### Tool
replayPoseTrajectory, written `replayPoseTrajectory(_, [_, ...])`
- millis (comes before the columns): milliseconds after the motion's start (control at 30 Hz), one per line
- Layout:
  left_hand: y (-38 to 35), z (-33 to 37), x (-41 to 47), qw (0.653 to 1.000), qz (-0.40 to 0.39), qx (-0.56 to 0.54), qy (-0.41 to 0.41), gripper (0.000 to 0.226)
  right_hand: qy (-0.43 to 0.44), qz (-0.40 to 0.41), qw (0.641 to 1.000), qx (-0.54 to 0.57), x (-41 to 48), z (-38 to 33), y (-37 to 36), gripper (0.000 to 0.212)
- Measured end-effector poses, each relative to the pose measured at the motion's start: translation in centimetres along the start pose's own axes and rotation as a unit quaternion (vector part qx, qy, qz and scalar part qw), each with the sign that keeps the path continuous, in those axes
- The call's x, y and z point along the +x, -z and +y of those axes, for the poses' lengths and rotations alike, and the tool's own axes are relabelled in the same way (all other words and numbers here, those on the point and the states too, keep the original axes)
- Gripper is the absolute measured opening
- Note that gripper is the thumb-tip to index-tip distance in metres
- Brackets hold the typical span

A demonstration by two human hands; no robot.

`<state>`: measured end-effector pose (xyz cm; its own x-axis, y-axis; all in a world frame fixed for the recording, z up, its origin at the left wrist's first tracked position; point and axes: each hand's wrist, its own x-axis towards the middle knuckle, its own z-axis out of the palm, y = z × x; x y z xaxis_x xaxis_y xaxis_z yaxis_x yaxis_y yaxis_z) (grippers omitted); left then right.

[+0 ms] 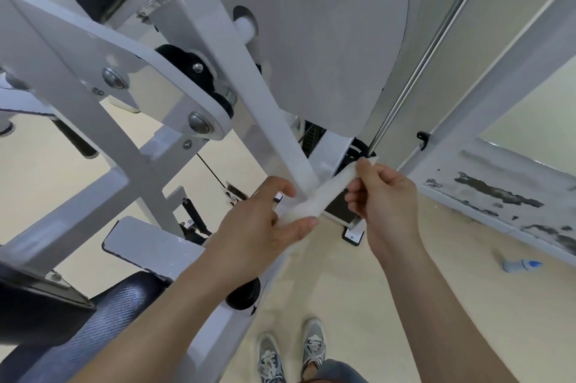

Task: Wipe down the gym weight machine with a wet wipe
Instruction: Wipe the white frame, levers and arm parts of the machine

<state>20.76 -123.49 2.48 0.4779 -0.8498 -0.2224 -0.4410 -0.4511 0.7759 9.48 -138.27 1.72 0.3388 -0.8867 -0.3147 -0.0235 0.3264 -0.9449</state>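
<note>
The left hand [265, 220] pinches one end of a white, twisted cloth wet wipe [324, 195] between thumb and fingers. The right hand [386, 195] pinches the other end, slightly farther out. Between the hands, the wipe stretches across the lower end of a slanted white painted metal bar [265, 114]. The wipe looks light, limp and probably slick, so gripping it close to each end should keep it taut.

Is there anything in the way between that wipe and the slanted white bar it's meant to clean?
Nothing visible stands between them. The wet wipe, pinched taut between the left hand and the right hand, crosses the lower end of the slanted white bar and seems to lie right against it.
</note>
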Motion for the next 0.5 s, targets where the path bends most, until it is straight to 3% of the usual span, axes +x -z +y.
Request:
replayPoseTrajectory(100, [-0.4,0.4,0.3,0.992,0.041,0.121,-0.016,0.03,0.012,0.003,1.0,0.01,0.6,0.4,-2.4,0.018])
replayPoseTrajectory(167, [-0.7,0.1,0.8,0.988,0.099,0.118,-0.02,0.034,0.022,-0.02,0.999,0.026,0.3,1.1,-3.4,0.003])
replayPoseTrajectory(267, [-0.8,-0.9,1.7,0.985,0.133,0.094,-0.056,0.05,0.052,-0.065,0.996,-0.04,-0.9,2.5,-2.9,0.037])
replayPoseTrajectory(333, [-0.7,-1.3,2.1,0.99,0.138,0.03,-0.021,0.049,0.07,-0.084,0.989,-0.096,-1.5,3.4,-2.4,0.055])
replayPoseTrajectory(433, [-0.5,-1.3,2.3,0.987,0.135,-0.084,0.035,0.044,0.101,-0.094,0.978,-0.155,-1.4,4.1,-2.4,0.064])
replayPoseTrajectory(500, [-0.4,-1.1,2.3,0.989,0.134,-0.057,0.027,0.046,0.169,-0.126,0.936,-0.282,-1.0,4.3,-2.7,0.062])
